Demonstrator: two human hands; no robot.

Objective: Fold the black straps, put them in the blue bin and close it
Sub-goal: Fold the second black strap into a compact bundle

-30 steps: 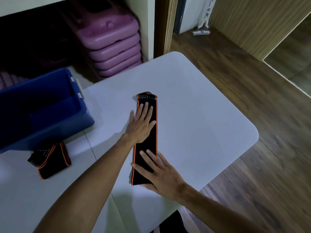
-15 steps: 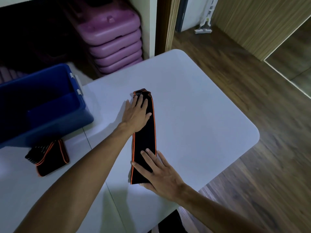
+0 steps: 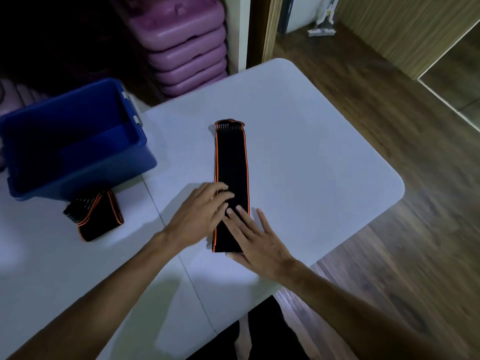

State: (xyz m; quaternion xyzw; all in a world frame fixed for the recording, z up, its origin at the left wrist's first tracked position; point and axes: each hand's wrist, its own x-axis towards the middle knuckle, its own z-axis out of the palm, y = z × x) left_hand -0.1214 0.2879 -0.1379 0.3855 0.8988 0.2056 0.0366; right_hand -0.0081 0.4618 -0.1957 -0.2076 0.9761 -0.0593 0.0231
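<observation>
on white table, both hands flat on black strap.

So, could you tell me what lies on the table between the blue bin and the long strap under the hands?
Nothing: in the head view, only bare white table separates the blue bin from the long strap.

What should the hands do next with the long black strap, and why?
Probably fold the near end up toward the far end. The long strap lies flat on the white table, with the left hand and right hand resting at its near end. A folded strap waits beside the open blue bin.
</observation>
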